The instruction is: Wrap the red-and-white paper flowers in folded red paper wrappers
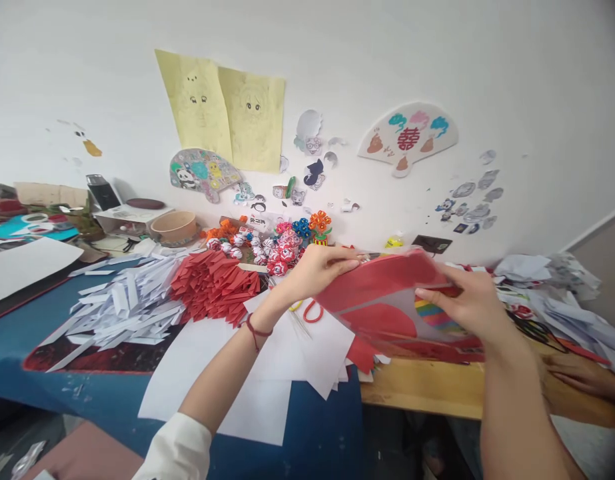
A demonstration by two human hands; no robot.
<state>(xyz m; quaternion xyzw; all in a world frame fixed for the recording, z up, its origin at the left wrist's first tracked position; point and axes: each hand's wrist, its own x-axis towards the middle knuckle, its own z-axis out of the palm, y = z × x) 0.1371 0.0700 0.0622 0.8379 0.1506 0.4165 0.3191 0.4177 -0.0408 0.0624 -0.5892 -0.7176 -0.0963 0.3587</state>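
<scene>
My left hand (327, 267) pinches the upper left edge of a red pack (382, 313), which looks like coloured paper in a clear wrapper with a rainbow-striped print. At its right side my right hand (467, 300) has the thumb on the near face, the other fingers behind. The pack is raised and tilted above the table. Below and left of it lie white paper sheets (297, 350) and scissors with a red loop (314, 311). Farther left are a heap of folded red paper pieces (214, 283) and a heap of folded white paper pieces (130, 303).
Folded-paper flowers (287, 250) stand against the wall, near a round tan bowl (174, 227) and a dark bottle (103, 193). Another person's hand (584, 377) rests on the wooden table (422, 387) at right, by crumpled white paper (567, 293). The blue tabletop (327, 427) ends close by.
</scene>
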